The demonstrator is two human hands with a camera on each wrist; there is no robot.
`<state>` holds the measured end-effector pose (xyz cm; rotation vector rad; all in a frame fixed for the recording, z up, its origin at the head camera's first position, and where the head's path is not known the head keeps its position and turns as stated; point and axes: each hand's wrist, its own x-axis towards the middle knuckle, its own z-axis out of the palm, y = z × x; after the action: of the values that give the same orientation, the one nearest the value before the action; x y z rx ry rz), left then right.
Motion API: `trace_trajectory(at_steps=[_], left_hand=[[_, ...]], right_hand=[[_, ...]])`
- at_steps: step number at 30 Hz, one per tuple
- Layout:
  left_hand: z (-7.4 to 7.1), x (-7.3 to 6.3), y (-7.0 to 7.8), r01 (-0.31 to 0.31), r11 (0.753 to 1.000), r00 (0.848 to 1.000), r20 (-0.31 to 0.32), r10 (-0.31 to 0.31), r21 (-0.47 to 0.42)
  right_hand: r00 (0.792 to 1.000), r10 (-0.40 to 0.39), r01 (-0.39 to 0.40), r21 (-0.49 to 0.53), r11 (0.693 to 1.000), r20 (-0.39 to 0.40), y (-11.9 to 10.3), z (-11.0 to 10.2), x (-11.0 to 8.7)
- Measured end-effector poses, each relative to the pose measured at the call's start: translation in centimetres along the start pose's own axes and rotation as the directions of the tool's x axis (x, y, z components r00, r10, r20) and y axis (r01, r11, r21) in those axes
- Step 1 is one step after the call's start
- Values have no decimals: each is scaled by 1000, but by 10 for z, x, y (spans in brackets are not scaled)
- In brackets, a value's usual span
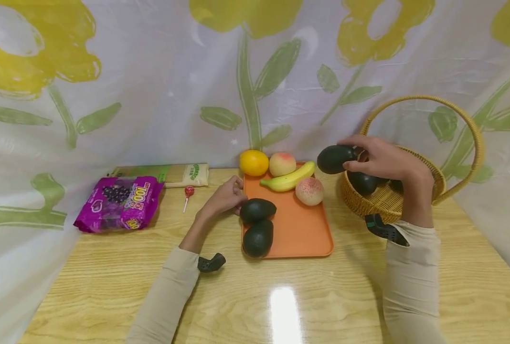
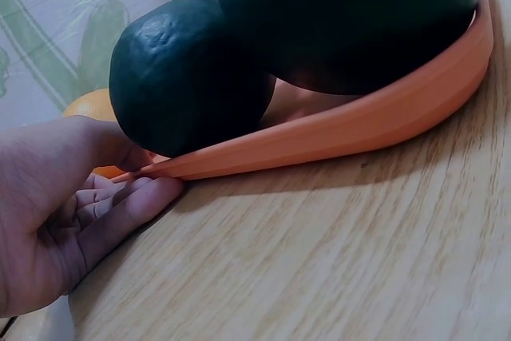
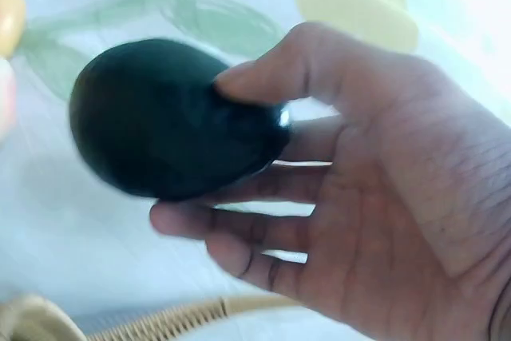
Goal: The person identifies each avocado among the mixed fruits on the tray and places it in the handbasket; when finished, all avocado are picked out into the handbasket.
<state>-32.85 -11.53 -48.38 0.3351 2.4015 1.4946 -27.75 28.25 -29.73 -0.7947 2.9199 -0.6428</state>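
Note:
My right hand [image 1: 384,157] holds a dark green avocado [image 3: 168,121] in the air beside the wicker basket [image 1: 354,205], thumb on one side and fingers on the other. More dark avocados [image 1: 364,183] lie in the basket, partly hidden by that hand and wrist. At the left edge of the orange tray [image 1: 298,234], my left hand [image 1: 226,196] pinches the rim, the thumb inside and fingers outside in the left wrist view. Two avocados [image 1: 258,239] lie on the tray next to it. Towards its back are a banana [image 1: 289,177], two peaches [image 1: 310,191] and an orange fruit [image 1: 254,163].
Left of the tray lie a purple candy bag [image 1: 119,203], a long flat packet [image 1: 186,175] behind it and a red lollipop [image 1: 188,192]. The basket's tall handle [image 1: 474,129] arches up at the right. A flowered cloth [image 1: 160,95] hangs behind the wooden table [image 1: 332,301].

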Motion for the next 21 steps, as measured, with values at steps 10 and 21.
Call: trace_trajectory(at_steps=[10,21], left_hand=[[-1,0,-2,5,1000,1000,-11,-5,18],[-2,2,-2,3,1000,1000,-14,-3,15]], right_hand=[[983,179,-174,-108,979,35,48,-18,-29],[855,501,-491,-103,865,133,71,-22,-58]])
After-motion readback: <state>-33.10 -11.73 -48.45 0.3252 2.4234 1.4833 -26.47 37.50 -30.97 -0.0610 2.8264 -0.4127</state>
